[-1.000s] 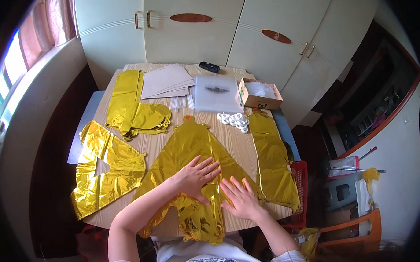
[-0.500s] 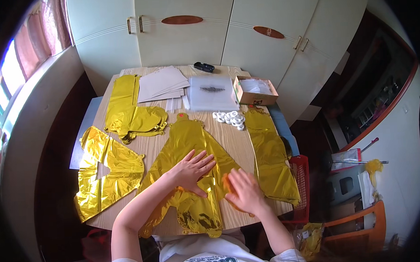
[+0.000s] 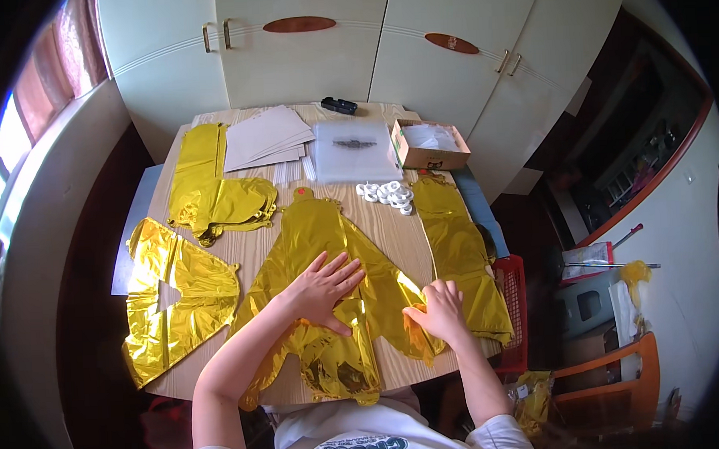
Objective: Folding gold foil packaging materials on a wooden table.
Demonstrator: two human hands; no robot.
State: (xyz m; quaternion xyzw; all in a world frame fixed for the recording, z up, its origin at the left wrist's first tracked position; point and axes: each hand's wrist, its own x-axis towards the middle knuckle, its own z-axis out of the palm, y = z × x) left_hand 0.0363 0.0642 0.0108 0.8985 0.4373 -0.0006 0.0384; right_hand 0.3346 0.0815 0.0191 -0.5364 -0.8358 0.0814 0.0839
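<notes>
A flat gold foil balloon (image 3: 316, 232), shaped like a letter A, lies spread on the table in front of me. My left hand (image 3: 327, 288) rests on its middle, palm down, with the fingers spread. Bunched under the curled fingers of my right hand (image 3: 441, 311) is an orange cloth (image 3: 418, 339), pressed against the balloon's right leg. Another flat gold balloon (image 3: 188, 302) lies to the left, and a further gold foil piece (image 3: 461, 260) lies to the right. Some folded gold foil balloons (image 3: 198, 171) are at the back left.
Grey-white cards (image 3: 266, 138), a stack of clear plastic bags (image 3: 358, 156) and a black object (image 3: 339, 106) lie at the back of the wooden table (image 3: 400, 227). White ribbon rolls (image 3: 386, 194) sit before an open cardboard box (image 3: 431, 151). A red basket (image 3: 510, 302) stands at the right edge.
My right hand has moved right and slightly outward along the balloon's right leg, with the orange cloth under it. My left hand stays spread on the balloon. The view has shifted slightly.
</notes>
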